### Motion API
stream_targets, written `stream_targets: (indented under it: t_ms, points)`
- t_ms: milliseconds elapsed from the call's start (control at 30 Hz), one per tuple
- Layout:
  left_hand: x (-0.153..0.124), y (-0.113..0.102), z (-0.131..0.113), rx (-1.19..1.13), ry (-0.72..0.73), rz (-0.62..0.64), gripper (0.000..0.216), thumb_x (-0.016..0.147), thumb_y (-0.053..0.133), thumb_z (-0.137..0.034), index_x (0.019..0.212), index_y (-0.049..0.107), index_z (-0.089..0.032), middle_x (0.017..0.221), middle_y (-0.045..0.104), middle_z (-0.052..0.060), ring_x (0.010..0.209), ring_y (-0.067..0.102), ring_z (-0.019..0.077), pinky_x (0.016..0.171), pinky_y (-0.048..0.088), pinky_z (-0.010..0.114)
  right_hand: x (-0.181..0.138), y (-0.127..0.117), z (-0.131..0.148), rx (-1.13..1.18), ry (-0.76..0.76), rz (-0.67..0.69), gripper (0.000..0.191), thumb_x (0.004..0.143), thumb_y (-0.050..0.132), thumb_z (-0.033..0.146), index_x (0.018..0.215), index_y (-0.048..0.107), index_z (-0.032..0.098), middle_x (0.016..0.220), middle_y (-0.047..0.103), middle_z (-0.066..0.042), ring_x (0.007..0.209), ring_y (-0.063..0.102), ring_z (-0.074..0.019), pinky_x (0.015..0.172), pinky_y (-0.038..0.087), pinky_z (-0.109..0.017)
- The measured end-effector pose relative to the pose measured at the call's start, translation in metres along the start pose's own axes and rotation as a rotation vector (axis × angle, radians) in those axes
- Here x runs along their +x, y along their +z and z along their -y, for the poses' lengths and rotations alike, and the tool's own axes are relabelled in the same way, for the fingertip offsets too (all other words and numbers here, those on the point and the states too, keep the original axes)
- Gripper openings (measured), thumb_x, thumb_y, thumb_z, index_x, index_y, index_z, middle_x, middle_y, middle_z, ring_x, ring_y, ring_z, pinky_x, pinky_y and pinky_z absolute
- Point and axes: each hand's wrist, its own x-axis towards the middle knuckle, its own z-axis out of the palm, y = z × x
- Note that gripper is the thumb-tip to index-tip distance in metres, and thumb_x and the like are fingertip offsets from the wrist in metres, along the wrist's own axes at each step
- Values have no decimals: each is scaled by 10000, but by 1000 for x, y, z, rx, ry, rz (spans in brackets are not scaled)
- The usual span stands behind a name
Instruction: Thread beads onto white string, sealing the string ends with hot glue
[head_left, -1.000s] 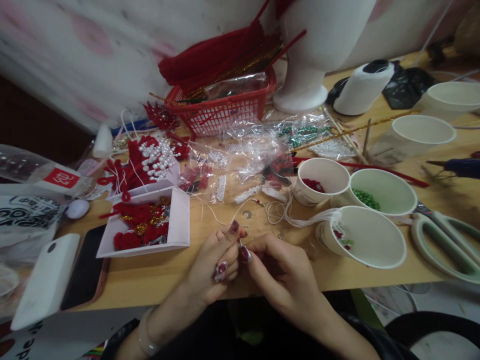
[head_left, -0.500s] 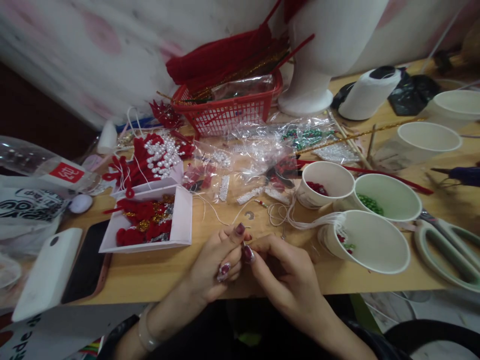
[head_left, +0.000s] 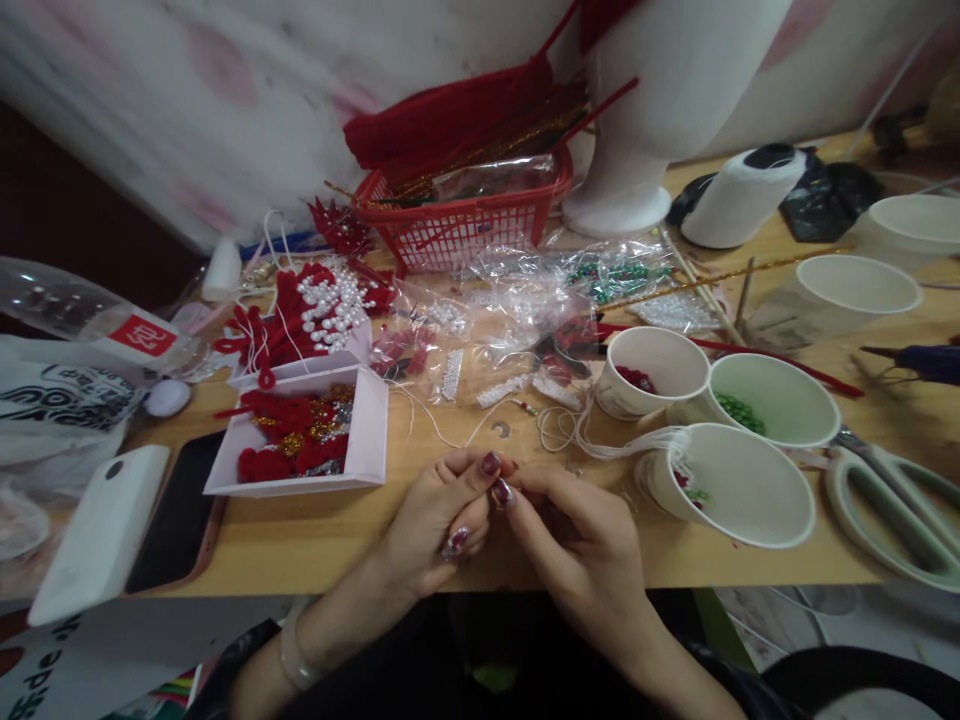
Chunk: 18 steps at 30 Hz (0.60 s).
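My left hand (head_left: 442, 515) is closed in a pinch, thumb pressed on the forefinger, near the table's front edge. Against its fingertips, my right hand (head_left: 581, 535) pinches too, thumb and forefinger together. Whatever sits between the fingertips is too small and hidden to make out. Just beyond them lies white thread (head_left: 555, 430), with a few small beads (head_left: 525, 406) on it. A small silver crescent-shaped piece (head_left: 500, 429) rests on the wood nearby. To the right, a paper cup (head_left: 739, 485) has strands hanging over its rim and red and green beads inside.
Cups of red beads (head_left: 634, 379) and green beads (head_left: 739, 412) stand behind. Scissors (head_left: 885, 510) lie at right. A white box (head_left: 367, 430) of red and gold pieces and a phone (head_left: 176, 515) are left. Plastic bags (head_left: 495, 310) and a red basket (head_left: 465, 235) lie farther back.
The view has shifted slightly, so the table's things sit a little differently in the picture. Both hands stay pinched together, the fingertips having moved a little.
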Motion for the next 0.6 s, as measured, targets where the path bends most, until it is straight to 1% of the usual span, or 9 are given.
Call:
stream_targets:
  t_ms: [200,333,467,533,600]
  points:
    - [0,-1,1,107,187,-9,173,711,827,-414,773,806,-253,299,371,-109,240,223,-11,280,175,97,-1,0,-3,77,4,11,156,902,615,125,991,704,217,809,737,21,661,647,-95,606,477,-185]
    - [-1,0,1,166,246,18,141,736,809,-412,796,814,-285,315,437,-88,241,282,-7,277,177,93,-1,-2,-1,98,-17,-5,202,891,616,97,1006,700,240,825,746,33,663,652,-87,610,484,-167]
    - [-1,-2,4,141,258,55,143,759,791,-422,796,812,-285,302,442,-87,236,290,-12,292,182,88,-1,-3,1,108,-57,0,176,881,616,87,944,703,227,754,723,37,625,637,-85,602,483,-162]
    - [-1,-3,5,103,223,85,162,751,794,-436,776,809,-276,289,436,-89,224,276,-12,285,170,96,-1,-4,1,116,-49,9,158,883,621,97,923,708,223,720,713,41,592,623,-80,588,478,-157]
    - [1,-4,5,62,167,87,176,718,820,-433,758,804,-263,286,442,-90,219,266,-11,282,160,103,-1,-3,1,129,-23,14,148,888,622,112,916,714,224,697,707,45,571,615,-77,571,473,-150]
